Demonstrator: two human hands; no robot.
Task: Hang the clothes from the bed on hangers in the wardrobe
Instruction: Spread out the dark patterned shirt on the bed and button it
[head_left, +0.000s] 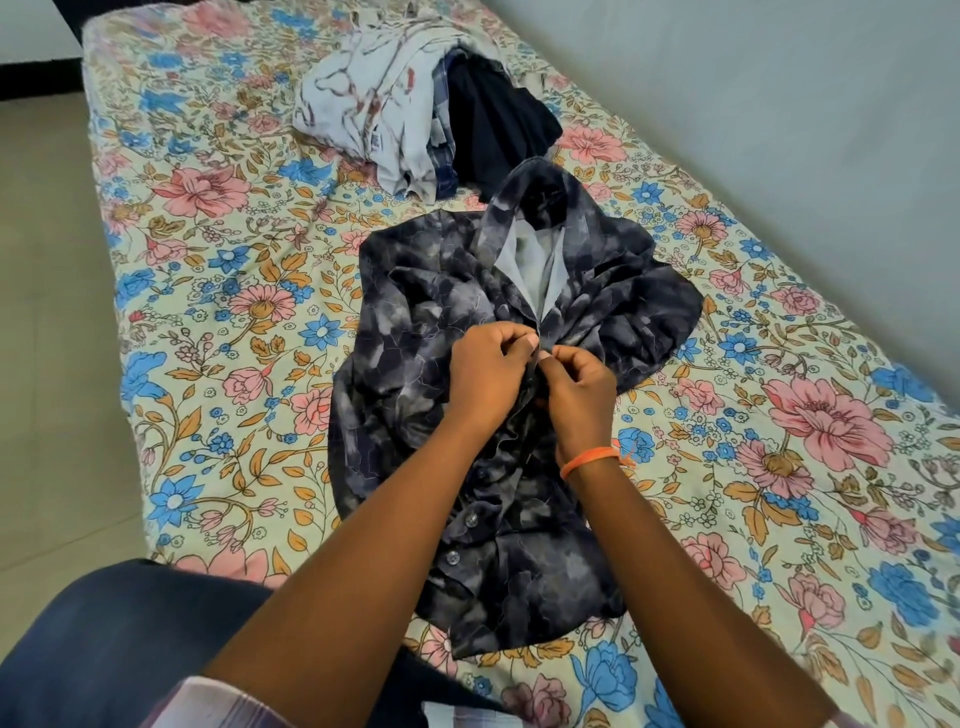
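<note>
Two hands meet at the middle of the shirt (415, 332), which lies face up on the bed (218, 249) with its collar toward the far end. Your left hand (485, 371) pinches the left edge of the placket, fingers curled; your right hand (576, 395) pinches the facing edge, thumb and forefinger closed on the cloth just beside the left thumb. The shirt is buttoned below your hands, where three buttons (470, 518) show, and stands open above them, with pale lining visible. A dark hanger (545, 205) sits inside the collar. An orange band (589, 460) circles your right wrist. Beyond the collar, a pile (410, 104) of clothes rests on the bed: white printed cloth, a blue check, something dark. A small label on the white piece is too blurred to read.
</note>
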